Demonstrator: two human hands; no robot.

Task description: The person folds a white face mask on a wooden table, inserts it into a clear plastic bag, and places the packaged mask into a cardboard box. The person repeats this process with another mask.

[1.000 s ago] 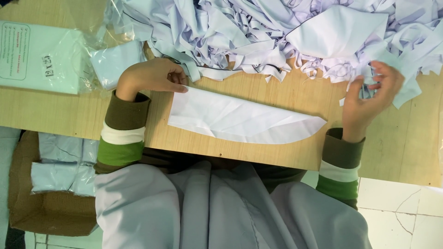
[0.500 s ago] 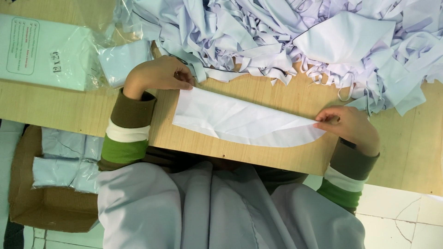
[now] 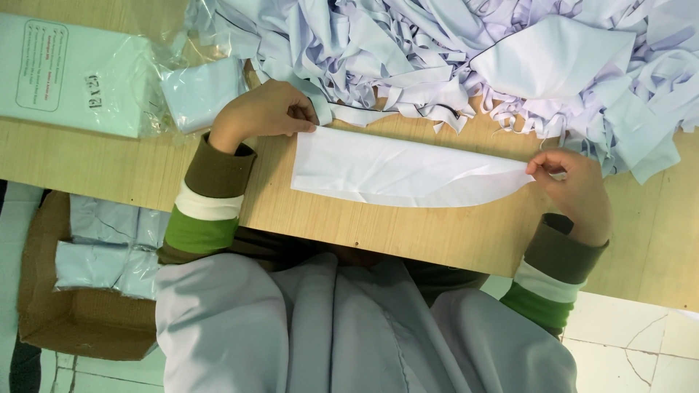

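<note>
A long white fabric piece (image 3: 397,171) with one curved edge lies flat on the wooden table (image 3: 437,233). My left hand (image 3: 266,110) pinches its left end, fingers closed on the corner. My right hand (image 3: 575,185) pinches its pointed right tip and holds it taut. Just beyond the piece lies a big heap of pale lilac-white fabric strips and cut pieces (image 3: 466,51).
A wrapped pale green packet (image 3: 69,73) and a smaller plastic-wrapped stack (image 3: 204,91) sit at the table's left. A cardboard box (image 3: 80,320) with wrapped bundles stands on the floor at lower left. Tiled floor shows at lower right.
My right hand left the heap at the right, came down to the piece's pointed tip and gripped it. The left hand stayed on the left end.
</note>
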